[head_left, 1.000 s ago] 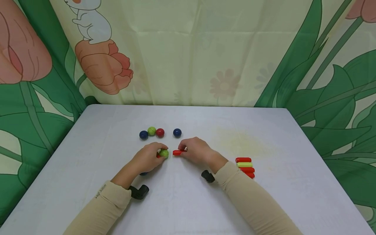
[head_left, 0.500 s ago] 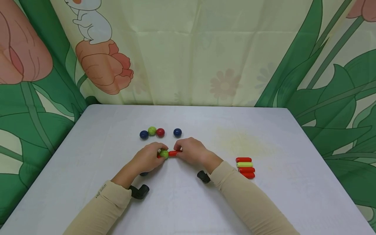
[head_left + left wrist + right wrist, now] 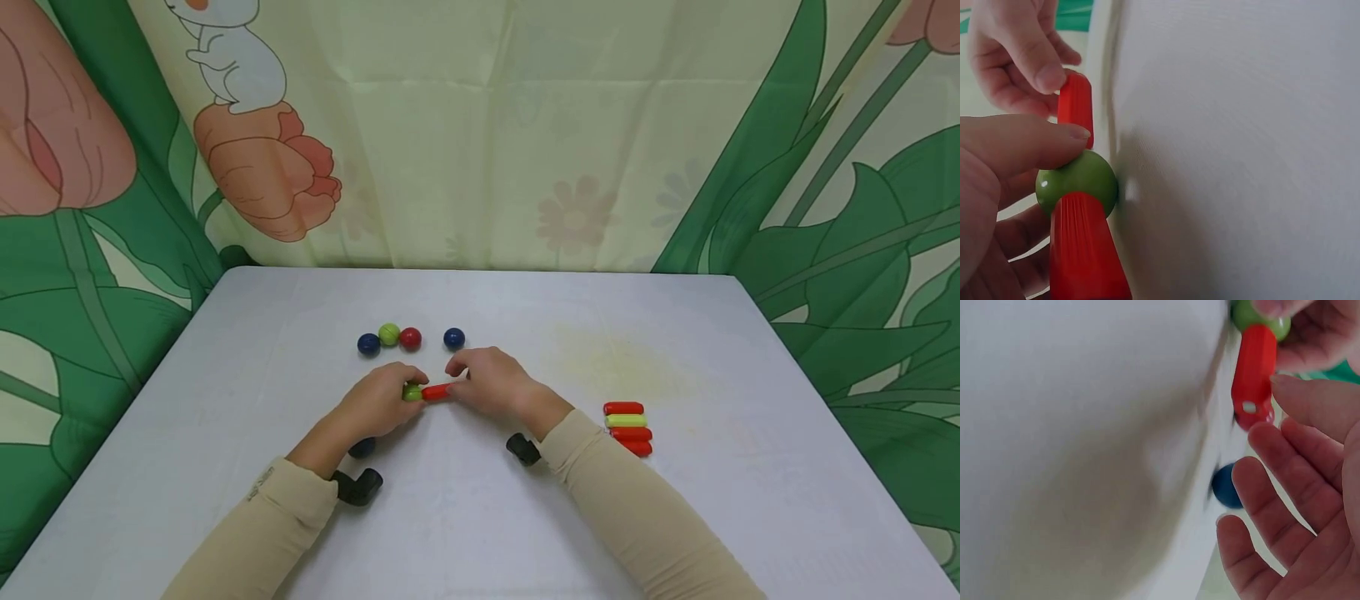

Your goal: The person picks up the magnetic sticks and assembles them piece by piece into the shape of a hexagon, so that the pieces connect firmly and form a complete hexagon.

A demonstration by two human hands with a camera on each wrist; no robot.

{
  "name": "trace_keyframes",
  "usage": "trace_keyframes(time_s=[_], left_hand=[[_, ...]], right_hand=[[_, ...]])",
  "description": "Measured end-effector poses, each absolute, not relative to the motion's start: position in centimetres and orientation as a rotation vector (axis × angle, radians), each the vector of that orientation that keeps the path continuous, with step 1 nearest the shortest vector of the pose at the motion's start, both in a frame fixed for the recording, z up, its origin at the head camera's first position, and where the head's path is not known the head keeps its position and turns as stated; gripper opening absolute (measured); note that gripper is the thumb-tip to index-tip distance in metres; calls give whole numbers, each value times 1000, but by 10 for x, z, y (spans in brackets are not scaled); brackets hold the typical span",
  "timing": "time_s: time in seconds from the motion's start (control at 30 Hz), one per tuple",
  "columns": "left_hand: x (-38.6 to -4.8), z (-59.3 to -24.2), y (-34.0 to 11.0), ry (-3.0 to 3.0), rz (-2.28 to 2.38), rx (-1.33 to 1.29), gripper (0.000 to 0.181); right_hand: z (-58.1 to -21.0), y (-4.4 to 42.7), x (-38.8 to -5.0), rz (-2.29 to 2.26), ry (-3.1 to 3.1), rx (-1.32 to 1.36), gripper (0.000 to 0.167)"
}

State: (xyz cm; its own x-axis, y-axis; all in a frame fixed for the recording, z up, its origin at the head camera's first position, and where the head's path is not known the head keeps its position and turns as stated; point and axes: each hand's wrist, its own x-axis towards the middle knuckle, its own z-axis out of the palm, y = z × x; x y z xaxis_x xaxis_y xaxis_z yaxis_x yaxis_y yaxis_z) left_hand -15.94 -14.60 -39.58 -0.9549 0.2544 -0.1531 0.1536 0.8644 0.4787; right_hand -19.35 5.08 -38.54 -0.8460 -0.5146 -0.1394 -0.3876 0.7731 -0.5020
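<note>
My left hand (image 3: 381,400) pinches a green ball (image 3: 1079,181) between thumb and fingers. One red stick (image 3: 1088,256) extends from the ball's near side in the left wrist view. A second red stick (image 3: 1254,369) sits against the opposite side, its outer end with a small hole facing my right hand (image 3: 1297,506). The right thumb touches this stick's side, while the other fingers are spread apart from it. In the head view, the right hand (image 3: 491,383) is just right of the red stick (image 3: 437,392). A dark blue ball (image 3: 362,448) lies partly hidden under the left wrist.
Behind the hands lie a blue ball (image 3: 368,344), a green ball (image 3: 389,334) and a red ball (image 3: 410,338) in a cluster. Another blue ball (image 3: 453,337) stands apart. To the right, several red sticks (image 3: 630,434) and a yellow-green stick (image 3: 626,421) lie stacked on the white table (image 3: 720,517).
My right hand has moved left, bringing the red stick against the green ball. Its fingers have since loosened from the stick. The green ball and stick have shifted slightly left.
</note>
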Motion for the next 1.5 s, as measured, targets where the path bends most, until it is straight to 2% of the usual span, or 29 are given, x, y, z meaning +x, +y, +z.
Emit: trace_keyframes(time_s=[0.47, 0.83, 1.17, 1.5], left_hand=[[-161, -395, -154, 2788, 692, 317, 37], [-158, -392, -160, 2771, 707, 350, 36], [-158, -392, -160, 2729, 730, 330, 41], [-159, -394, -159, 2716, 725, 311, 43]], right_hand=[[-382, 55, -217, -714, 2818, -487, 39], [-383, 45, -233, -574, 2795, -657, 48], [-382, 44, -231, -519, 2778, -592, 34], [-383, 48, -222, -507, 2725, -621, 35]])
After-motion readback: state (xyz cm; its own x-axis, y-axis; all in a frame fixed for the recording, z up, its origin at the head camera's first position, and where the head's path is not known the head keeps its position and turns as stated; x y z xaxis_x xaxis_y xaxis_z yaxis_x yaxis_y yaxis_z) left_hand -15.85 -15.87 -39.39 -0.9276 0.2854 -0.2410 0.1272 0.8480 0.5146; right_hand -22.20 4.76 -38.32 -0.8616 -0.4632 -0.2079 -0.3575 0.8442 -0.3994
